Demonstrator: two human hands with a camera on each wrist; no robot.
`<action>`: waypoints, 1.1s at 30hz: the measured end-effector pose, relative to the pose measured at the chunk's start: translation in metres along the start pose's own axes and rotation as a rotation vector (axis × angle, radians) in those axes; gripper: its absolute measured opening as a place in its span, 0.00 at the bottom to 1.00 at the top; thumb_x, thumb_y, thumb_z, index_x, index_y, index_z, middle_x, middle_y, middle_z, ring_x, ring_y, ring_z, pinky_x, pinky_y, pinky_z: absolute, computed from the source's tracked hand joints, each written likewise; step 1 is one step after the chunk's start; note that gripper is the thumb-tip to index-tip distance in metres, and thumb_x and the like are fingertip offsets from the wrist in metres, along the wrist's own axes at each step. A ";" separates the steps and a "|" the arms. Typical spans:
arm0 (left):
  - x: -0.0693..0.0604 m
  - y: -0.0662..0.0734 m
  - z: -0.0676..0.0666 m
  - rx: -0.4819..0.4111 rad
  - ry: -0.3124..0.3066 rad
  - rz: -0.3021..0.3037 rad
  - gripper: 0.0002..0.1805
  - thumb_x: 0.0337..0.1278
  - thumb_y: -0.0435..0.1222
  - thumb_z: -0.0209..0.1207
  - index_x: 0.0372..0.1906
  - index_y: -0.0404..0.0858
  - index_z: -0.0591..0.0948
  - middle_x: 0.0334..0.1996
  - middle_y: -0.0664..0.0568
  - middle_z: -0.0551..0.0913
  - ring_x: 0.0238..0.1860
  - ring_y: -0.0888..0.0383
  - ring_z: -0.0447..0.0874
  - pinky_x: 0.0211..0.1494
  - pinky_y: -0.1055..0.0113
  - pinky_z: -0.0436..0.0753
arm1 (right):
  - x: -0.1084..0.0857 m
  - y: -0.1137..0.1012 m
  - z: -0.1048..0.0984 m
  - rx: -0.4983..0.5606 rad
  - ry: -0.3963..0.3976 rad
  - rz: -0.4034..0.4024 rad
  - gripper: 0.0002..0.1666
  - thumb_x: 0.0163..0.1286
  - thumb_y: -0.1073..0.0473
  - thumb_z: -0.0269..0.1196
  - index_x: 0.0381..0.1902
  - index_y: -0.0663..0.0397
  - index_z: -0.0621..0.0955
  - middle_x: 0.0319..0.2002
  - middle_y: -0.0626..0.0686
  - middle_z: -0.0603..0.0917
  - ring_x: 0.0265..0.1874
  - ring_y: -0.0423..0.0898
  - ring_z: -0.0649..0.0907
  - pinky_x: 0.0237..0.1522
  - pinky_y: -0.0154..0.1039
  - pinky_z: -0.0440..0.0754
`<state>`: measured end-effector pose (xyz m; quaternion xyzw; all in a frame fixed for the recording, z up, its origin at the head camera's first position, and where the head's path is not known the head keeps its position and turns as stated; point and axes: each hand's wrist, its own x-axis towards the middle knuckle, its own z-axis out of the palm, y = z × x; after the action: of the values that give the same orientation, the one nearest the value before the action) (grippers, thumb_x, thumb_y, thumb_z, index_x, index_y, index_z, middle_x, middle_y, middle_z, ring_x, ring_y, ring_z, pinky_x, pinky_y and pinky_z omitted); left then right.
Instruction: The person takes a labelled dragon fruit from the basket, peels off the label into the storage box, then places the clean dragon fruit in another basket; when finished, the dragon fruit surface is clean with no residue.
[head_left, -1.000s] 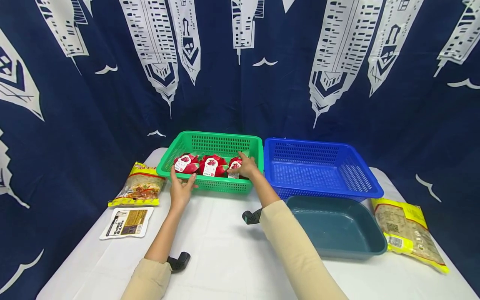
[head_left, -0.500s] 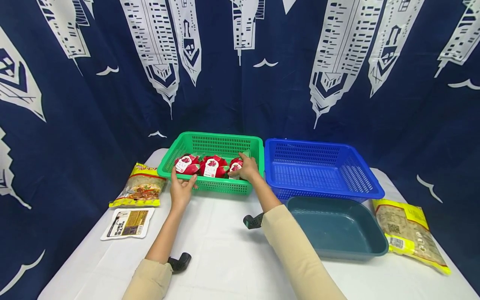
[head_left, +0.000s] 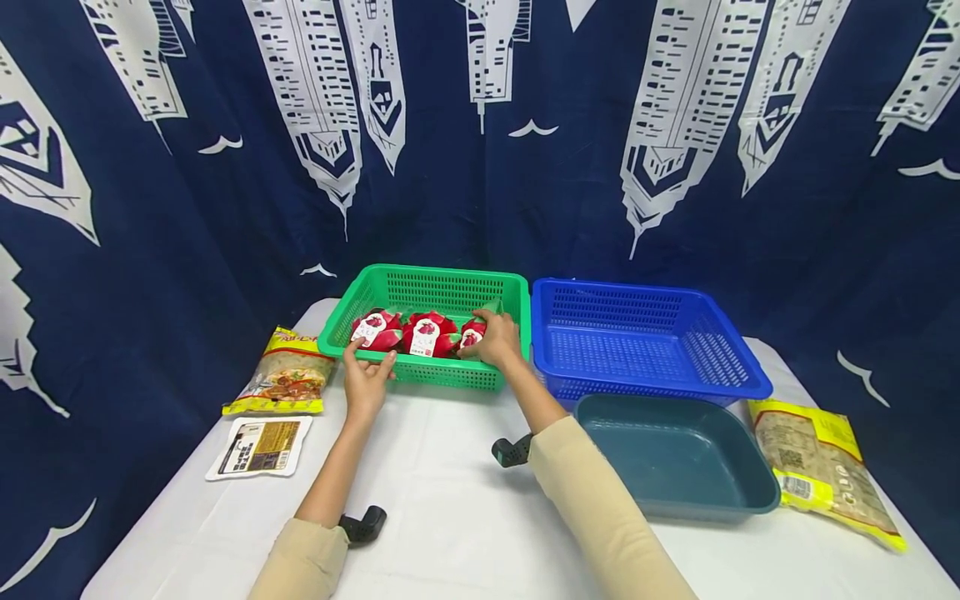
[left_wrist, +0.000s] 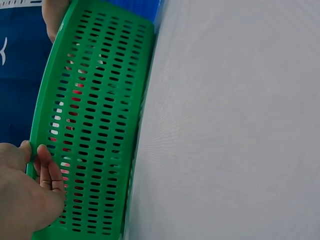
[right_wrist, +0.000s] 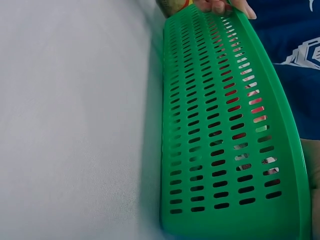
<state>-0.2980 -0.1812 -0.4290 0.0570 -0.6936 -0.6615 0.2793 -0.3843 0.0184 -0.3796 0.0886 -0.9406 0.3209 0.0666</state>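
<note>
The left hand [head_left: 365, 389] pinches the near rim of the green basket [head_left: 442, 374], its digits on both sides of the edge; the left wrist view shows this closely. The right hand [head_left: 495, 339] reaches over the same rim, its fingers bent round the right red pack [head_left: 472, 334] and covering part of it.

All three red packs sit in a row inside the green basket, along its near side: the left red pack [head_left: 377, 331], the middle red pack [head_left: 429, 335] and the gripped one. Each bears a white label with a red fruit picture; the small characters and red stamp on the middle one are too small to read.

Just right of the green basket stands the blue basket [head_left: 615, 342], with the dark teal tray [head_left: 675, 454] before it. At the desk's right edge, the yellow bag [head_left: 825, 467] shows a square code and a barcode. On the left of the white-covered desk [head_left: 442, 483], the noodle-coloured bag [head_left: 283, 375] carries red lettering and a food picture; nearer lies the white packet [head_left: 258, 447], with a brown label, illegible dark characters and a barcode.
</note>
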 end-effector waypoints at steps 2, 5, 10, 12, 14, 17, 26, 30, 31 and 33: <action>-0.002 0.000 0.002 -0.017 0.000 -0.003 0.35 0.56 0.33 0.61 0.64 0.33 0.56 0.24 0.49 0.71 0.17 0.66 0.74 0.24 0.72 0.73 | -0.002 0.002 -0.001 -0.024 0.040 -0.017 0.48 0.37 0.51 0.79 0.60 0.43 0.74 0.58 0.63 0.69 0.55 0.59 0.68 0.50 0.46 0.72; -0.005 0.001 0.005 -0.030 -0.005 -0.012 0.35 0.55 0.32 0.61 0.64 0.32 0.56 0.24 0.47 0.71 0.17 0.65 0.74 0.22 0.75 0.71 | -0.006 0.004 -0.004 -0.038 0.097 -0.027 0.48 0.36 0.52 0.79 0.60 0.43 0.74 0.61 0.65 0.66 0.53 0.60 0.69 0.48 0.46 0.73; -0.007 0.001 0.009 -0.016 -0.008 -0.026 0.35 0.56 0.33 0.60 0.64 0.33 0.56 0.24 0.48 0.71 0.18 0.63 0.74 0.23 0.75 0.72 | -0.011 0.006 -0.011 -0.001 0.174 -0.056 0.48 0.38 0.53 0.79 0.60 0.45 0.74 0.62 0.65 0.64 0.53 0.61 0.68 0.49 0.49 0.73; -0.006 0.001 0.009 -0.005 -0.005 -0.031 0.34 0.57 0.33 0.60 0.64 0.34 0.56 0.24 0.49 0.71 0.18 0.62 0.75 0.23 0.74 0.73 | -0.012 0.006 -0.016 0.024 0.210 -0.080 0.47 0.39 0.52 0.78 0.61 0.45 0.73 0.63 0.66 0.63 0.57 0.62 0.66 0.52 0.51 0.71; -0.005 0.001 0.009 0.000 -0.006 -0.036 0.35 0.57 0.34 0.60 0.65 0.35 0.56 0.24 0.49 0.71 0.19 0.62 0.76 0.25 0.72 0.74 | -0.012 0.003 -0.024 0.056 0.250 -0.104 0.47 0.40 0.51 0.78 0.61 0.45 0.73 0.63 0.66 0.63 0.59 0.62 0.64 0.55 0.52 0.69; -0.004 0.003 0.007 0.013 -0.002 -0.054 0.35 0.57 0.35 0.61 0.65 0.36 0.56 0.25 0.48 0.71 0.19 0.62 0.76 0.24 0.73 0.73 | -0.016 -0.006 -0.041 0.129 0.313 -0.135 0.46 0.41 0.51 0.77 0.61 0.43 0.73 0.64 0.64 0.61 0.61 0.62 0.63 0.56 0.53 0.67; 0.003 0.010 0.005 0.002 0.002 -0.060 0.36 0.57 0.35 0.60 0.66 0.36 0.55 0.27 0.47 0.71 0.18 0.66 0.75 0.23 0.74 0.72 | -0.074 -0.030 -0.083 0.318 0.339 -0.349 0.45 0.41 0.49 0.77 0.60 0.35 0.73 0.64 0.57 0.64 0.60 0.56 0.66 0.47 0.47 0.77; 0.002 0.011 0.003 0.009 0.003 -0.083 0.36 0.57 0.34 0.60 0.66 0.36 0.55 0.26 0.48 0.71 0.19 0.63 0.76 0.23 0.74 0.73 | -0.123 -0.025 -0.083 0.359 0.211 -0.436 0.45 0.40 0.52 0.78 0.60 0.35 0.74 0.65 0.55 0.64 0.56 0.55 0.71 0.41 0.43 0.81; 0.001 0.011 0.003 0.012 0.004 -0.086 0.36 0.57 0.34 0.60 0.66 0.36 0.55 0.26 0.48 0.71 0.18 0.62 0.76 0.23 0.74 0.72 | -0.134 -0.022 -0.081 0.360 0.179 -0.441 0.45 0.40 0.52 0.78 0.60 0.34 0.74 0.65 0.54 0.64 0.56 0.55 0.72 0.40 0.42 0.81; 0.001 0.010 0.001 0.009 0.003 -0.093 0.36 0.57 0.34 0.60 0.66 0.36 0.55 0.25 0.48 0.71 0.19 0.61 0.77 0.23 0.74 0.73 | -0.155 -0.015 -0.075 0.349 0.111 -0.441 0.45 0.39 0.51 0.78 0.60 0.33 0.74 0.64 0.53 0.64 0.55 0.54 0.72 0.41 0.43 0.80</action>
<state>-0.2963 -0.1790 -0.4195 0.0916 -0.6927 -0.6705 0.2492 -0.2247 0.0718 -0.3400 0.2833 -0.8241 0.4600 0.1700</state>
